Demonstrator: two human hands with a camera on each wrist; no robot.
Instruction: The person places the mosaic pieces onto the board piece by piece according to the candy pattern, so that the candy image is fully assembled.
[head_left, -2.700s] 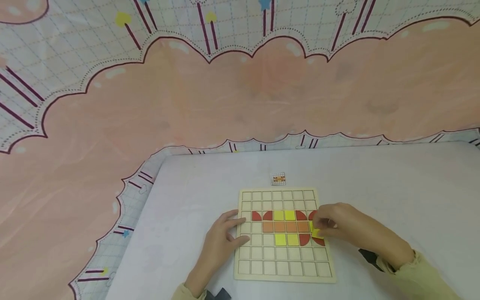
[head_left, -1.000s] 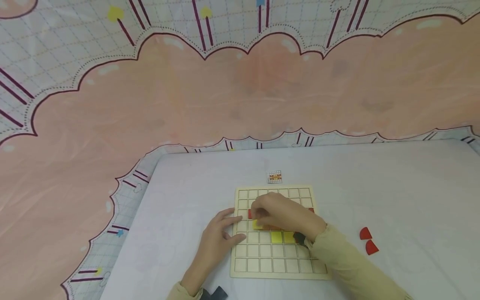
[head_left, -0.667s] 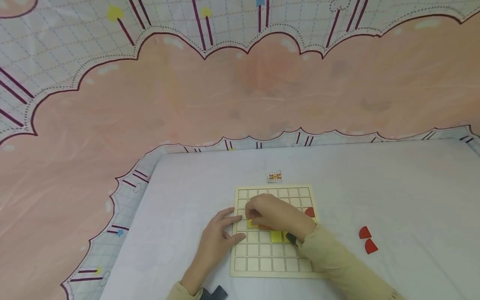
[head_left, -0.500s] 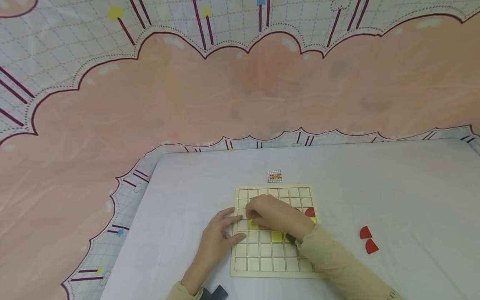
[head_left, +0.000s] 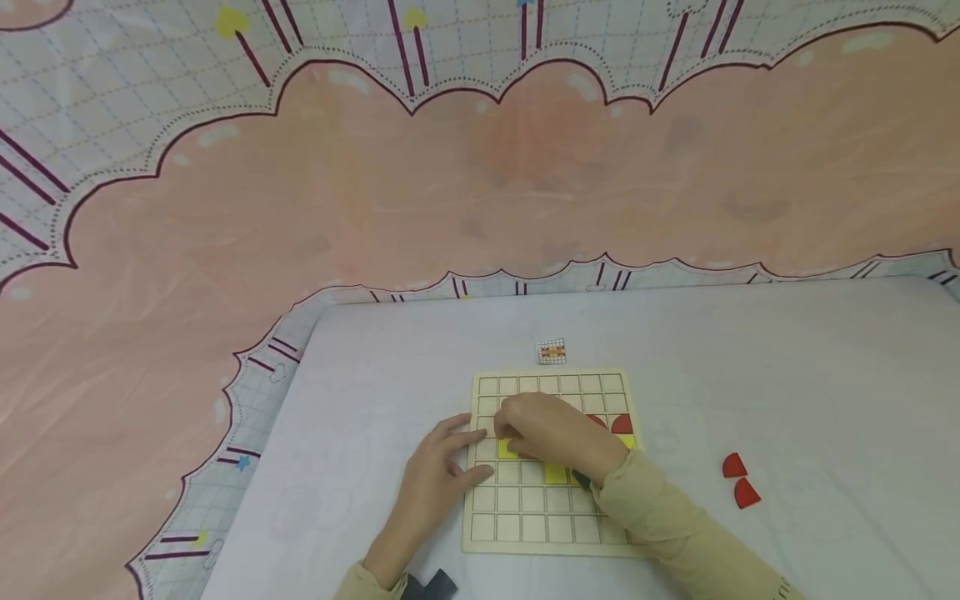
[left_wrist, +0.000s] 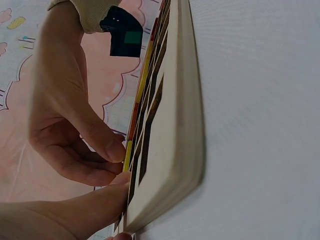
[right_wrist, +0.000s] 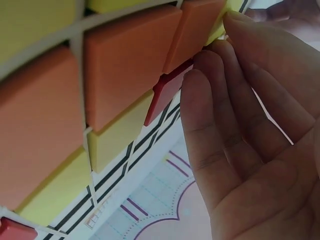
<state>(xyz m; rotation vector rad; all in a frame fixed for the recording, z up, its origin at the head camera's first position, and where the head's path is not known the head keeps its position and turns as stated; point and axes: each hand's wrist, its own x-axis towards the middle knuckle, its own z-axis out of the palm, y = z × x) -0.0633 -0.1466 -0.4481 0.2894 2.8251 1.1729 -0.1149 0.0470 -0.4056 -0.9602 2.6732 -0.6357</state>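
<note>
A pale wooden grid board (head_left: 498, 552) lies on the white table, with yellow, orange and red tiles in its cells. My left hand (head_left: 438, 479) rests on the board's left edge, fingers extended; its thumb lies along the rim in the left wrist view. My right hand (head_left: 551, 425) is over the board's left part and pinches a yellow square tile (head_left: 507, 449) at the left end of the orange row. In the right wrist view, the thumb touches that tile beside an orange square tile (right_wrist: 135, 60). The right hand and forearm hide most of the middle tiles.
Two red quarter-circle tiles (head_left: 741, 481) lie on the table to the right of the board. A small pattern card (head_left: 552, 352) sits just beyond the board's far edge. A cloth with cloud shapes (head_left: 450, 192) hangs behind the table.
My right hand has moved from the board's right side to its left, leaving one yellow tile at the right and bringing another. The two loose red tiles have come into view. My left hand stays put.
</note>
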